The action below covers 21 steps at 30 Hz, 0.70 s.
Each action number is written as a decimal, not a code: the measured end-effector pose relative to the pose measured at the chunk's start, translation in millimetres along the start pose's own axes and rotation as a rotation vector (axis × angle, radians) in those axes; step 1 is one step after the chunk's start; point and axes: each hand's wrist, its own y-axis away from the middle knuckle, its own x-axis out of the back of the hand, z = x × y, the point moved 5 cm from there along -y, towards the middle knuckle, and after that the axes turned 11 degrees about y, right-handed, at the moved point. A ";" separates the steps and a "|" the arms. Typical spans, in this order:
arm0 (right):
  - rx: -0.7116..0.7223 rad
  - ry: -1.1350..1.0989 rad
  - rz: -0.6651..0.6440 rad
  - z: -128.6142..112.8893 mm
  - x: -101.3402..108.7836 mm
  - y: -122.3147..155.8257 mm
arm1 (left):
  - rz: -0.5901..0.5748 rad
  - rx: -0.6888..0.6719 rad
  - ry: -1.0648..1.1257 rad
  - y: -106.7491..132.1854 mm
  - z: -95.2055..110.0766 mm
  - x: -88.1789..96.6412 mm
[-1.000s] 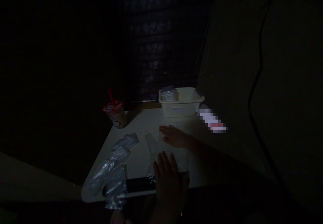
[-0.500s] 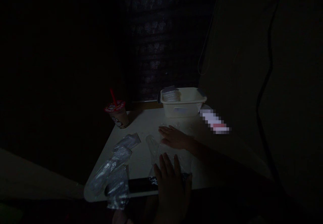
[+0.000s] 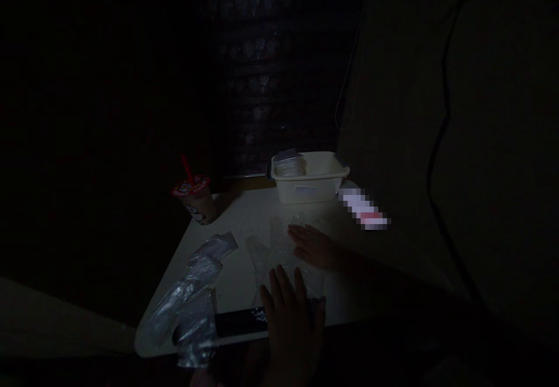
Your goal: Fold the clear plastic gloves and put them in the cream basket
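Observation:
A clear disposable plastic glove (image 3: 257, 253) lies flat on the white table, its finger shapes pointing away from me. My left hand (image 3: 290, 323) rests palm down with fingers spread, over the glove's near end and a long black bar (image 3: 240, 322) along the table's front edge. Further back, my right hand (image 3: 317, 247) reaches in from the right, its fingers stretched out flat over the glove. Part of the glove is hidden under both hands. Crumpled clear plastic pieces (image 3: 198, 294) lie to the left, partly across the bar's left end.
At the back left of the table (image 3: 236, 218) stands a lidded drink cup (image 3: 198, 203) with a red straw. A cream plastic basin (image 3: 308, 189) at the back holds a stack of flat packs (image 3: 290, 164). Beside it is a blurred-out pale item (image 3: 362, 208). The room is very dark.
My right hand has slid to the right and slightly nearer across the glove, uncovering more of its fingers. My left hand stays in place. The whole view has shifted slightly.

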 end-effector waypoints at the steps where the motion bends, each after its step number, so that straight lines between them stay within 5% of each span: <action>1: -0.023 0.011 -0.017 7.0 -3.5 -2.1 | -0.004 -0.003 -0.003 0.2 -0.1 0.2; 7: -0.218 0.030 -0.015 50.8 -3.1 -25.7 | 0.011 0.006 -0.031 2.1 0.7 -0.1; 11: -0.205 0.000 0.103 29.0 12.9 4.8 | 0.009 0.022 -0.034 0.0 1.4 0.2; 15: -0.046 -0.016 0.033 1.5 9.7 37.8 | 0.000 0.011 -0.028 -1.3 1.6 0.6; 21: -0.223 0.016 -0.001 58.3 -7.7 34.1 | 0.010 0.008 -0.025 1.2 2.1 2.2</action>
